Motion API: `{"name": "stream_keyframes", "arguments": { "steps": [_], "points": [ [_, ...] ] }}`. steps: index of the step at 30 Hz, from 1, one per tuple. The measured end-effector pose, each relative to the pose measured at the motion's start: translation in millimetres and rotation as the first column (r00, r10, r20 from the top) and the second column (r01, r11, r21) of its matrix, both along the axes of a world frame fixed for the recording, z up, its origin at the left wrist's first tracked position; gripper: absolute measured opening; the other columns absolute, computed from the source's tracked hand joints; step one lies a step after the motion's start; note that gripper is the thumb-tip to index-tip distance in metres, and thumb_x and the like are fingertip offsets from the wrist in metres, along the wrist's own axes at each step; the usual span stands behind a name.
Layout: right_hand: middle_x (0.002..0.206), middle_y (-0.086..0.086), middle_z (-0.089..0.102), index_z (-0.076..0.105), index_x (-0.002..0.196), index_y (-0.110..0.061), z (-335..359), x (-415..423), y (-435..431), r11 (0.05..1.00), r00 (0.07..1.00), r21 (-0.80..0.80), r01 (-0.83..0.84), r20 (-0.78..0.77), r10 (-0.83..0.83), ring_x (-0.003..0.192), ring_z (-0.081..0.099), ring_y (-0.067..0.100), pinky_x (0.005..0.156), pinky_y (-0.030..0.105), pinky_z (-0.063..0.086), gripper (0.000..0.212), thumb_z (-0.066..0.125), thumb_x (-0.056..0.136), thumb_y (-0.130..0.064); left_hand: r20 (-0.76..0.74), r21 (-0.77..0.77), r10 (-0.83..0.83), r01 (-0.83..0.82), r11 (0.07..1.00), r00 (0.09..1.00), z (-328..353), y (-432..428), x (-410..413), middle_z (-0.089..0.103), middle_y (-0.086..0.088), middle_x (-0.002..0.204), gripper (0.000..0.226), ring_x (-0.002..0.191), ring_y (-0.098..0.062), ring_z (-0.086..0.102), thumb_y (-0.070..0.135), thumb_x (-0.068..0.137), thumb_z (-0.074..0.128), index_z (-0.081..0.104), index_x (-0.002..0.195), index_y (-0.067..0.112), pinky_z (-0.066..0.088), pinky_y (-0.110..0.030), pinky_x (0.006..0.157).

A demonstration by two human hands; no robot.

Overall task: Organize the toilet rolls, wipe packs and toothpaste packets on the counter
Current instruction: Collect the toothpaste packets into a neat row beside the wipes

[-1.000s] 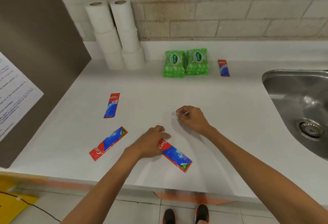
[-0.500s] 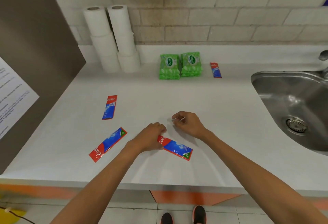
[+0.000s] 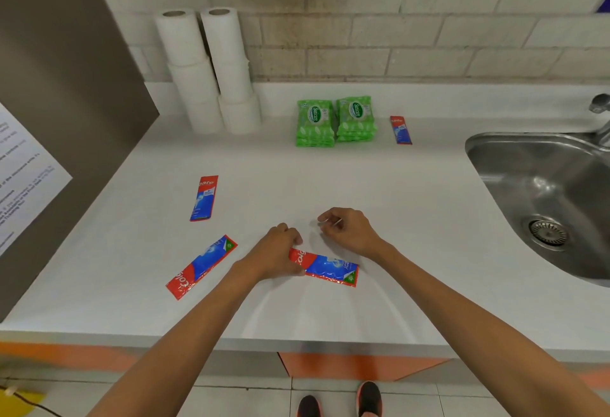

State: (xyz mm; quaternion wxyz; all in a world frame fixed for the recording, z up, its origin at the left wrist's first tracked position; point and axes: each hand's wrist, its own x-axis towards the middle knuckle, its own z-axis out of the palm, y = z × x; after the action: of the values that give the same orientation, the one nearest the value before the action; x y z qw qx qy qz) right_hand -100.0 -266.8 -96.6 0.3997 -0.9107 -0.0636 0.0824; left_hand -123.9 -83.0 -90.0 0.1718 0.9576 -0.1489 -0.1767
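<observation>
at frame centre, the toothpaste packet [image 3: 325,266], long axis left-right, is pinched by the left hand [image 3: 275,253]; the right hand [image 3: 348,230] is curled, empty, just above

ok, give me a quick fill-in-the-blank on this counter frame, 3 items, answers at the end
1. The left hand grips the red end of a ____ packet.
2. The toilet rolls stand in ____ stacks against the wall.
3. The green wipe packs sit between the toilet rolls and a toothpaste packet; right of that lies the ____.

Answers: toothpaste; two; sink
</observation>
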Motion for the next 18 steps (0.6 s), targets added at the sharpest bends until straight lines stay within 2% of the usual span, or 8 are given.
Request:
{"name": "stream_keyframes", "arguments": {
  "steps": [4, 7, 8, 10, 14, 16, 18],
  "points": [
    [0.109, 0.005, 0.069, 0.065, 0.111, -0.013, 3, -2, 3, 0.999, 0.996, 0.009, -0.040, -0.079, 0.041, 0.087, 0.058, 0.010, 0.073, 0.019, 0.044, 0.025, 0.057, 0.089, -0.018, -0.024, -0.032, 0.071, -0.071, 0.997, 0.997, -1, 0, 0, 0.050, -0.004, 0.111, 0.047, 0.091, -0.009, 0.045, 0.035, 0.073, 0.076, 0.057, 0.110, 0.015, 0.041, -0.019, 0.076],
    [0.106, 0.006, 0.070, 0.069, 0.107, -0.010, 9, -4, 3, 0.993, 0.979, 0.056, -0.106, -0.168, 0.114, 0.089, 0.060, 0.011, 0.077, 0.021, 0.048, 0.026, 0.064, 0.086, -0.025, -0.035, -0.211, 0.175, -0.179, 0.961, 0.984, -3, 4, 4, 0.053, -0.002, 0.097, 0.022, 0.083, -0.011, 0.049, 0.022, 0.075, 0.074, 0.063, 0.093, 0.014, 0.039, -0.014, 0.065],
    [0.105, 0.007, 0.071, 0.071, 0.104, -0.009, 11, -4, 3, 0.990, 0.974, 0.069, -0.127, -0.178, 0.137, 0.088, 0.059, 0.011, 0.080, 0.023, 0.048, 0.025, 0.065, 0.086, -0.025, -0.066, -0.292, 0.209, -0.220, 0.931, 0.976, -1, 6, 6, 0.056, 0.000, 0.091, 0.014, 0.079, -0.011, 0.051, 0.018, 0.076, 0.073, 0.063, 0.086, 0.016, 0.039, -0.012, 0.062],
    [0.102, 0.008, 0.071, 0.072, 0.101, -0.006, 15, -2, -1, 0.987, 0.971, 0.075, -0.141, -0.184, 0.152, 0.086, 0.059, 0.010, 0.078, 0.022, 0.048, 0.024, 0.066, 0.085, -0.022, -0.156, -0.434, 0.261, -0.303, 0.848, 0.953, 3, 5, 11, 0.060, 0.005, 0.080, 0.012, 0.073, -0.007, 0.055, 0.012, 0.078, 0.071, 0.060, 0.078, 0.019, 0.041, -0.008, 0.058],
    [0.075, -0.007, 0.068, 0.071, 0.102, 0.000, 18, 5, -16, 0.989, 0.975, 0.138, -0.045, -0.211, 0.074, 0.057, 0.059, -0.011, 0.063, 0.012, 0.046, 0.023, 0.069, 0.083, -0.014, -0.287, -0.642, 0.371, -0.465, 0.610, 0.883, 16, -7, 27, 0.063, 0.000, 0.075, 0.011, 0.062, -0.004, 0.061, 0.005, 0.081, 0.068, 0.061, 0.088, 0.009, 0.047, -0.008, 0.051],
    [0.063, -0.014, 0.068, 0.069, 0.102, 0.003, 20, 8, -25, 0.980, 0.962, 0.200, 0.000, -0.268, 0.055, 0.052, 0.060, -0.008, 0.058, 0.013, 0.047, 0.023, 0.069, 0.082, -0.009, -0.320, -0.680, 0.401, -0.503, 0.534, 0.858, 23, -16, 36, 0.063, 0.001, 0.075, 0.010, 0.064, -0.007, 0.060, 0.003, 0.083, 0.065, 0.060, 0.085, 0.012, 0.047, -0.011, 0.051],
    [0.068, -0.005, 0.069, 0.067, 0.103, 0.004, 24, 12, -37, 0.971, 0.951, 0.236, 0.038, -0.307, 0.037, 0.059, 0.062, 0.000, 0.058, 0.018, 0.048, 0.026, 0.070, 0.081, -0.008, -0.340, -0.704, 0.411, -0.519, 0.484, 0.845, 28, -31, 44, 0.063, 0.000, 0.075, 0.011, 0.064, -0.008, 0.058, 0.003, 0.084, 0.063, 0.059, 0.082, 0.013, 0.045, -0.010, 0.047]
  ]
}}
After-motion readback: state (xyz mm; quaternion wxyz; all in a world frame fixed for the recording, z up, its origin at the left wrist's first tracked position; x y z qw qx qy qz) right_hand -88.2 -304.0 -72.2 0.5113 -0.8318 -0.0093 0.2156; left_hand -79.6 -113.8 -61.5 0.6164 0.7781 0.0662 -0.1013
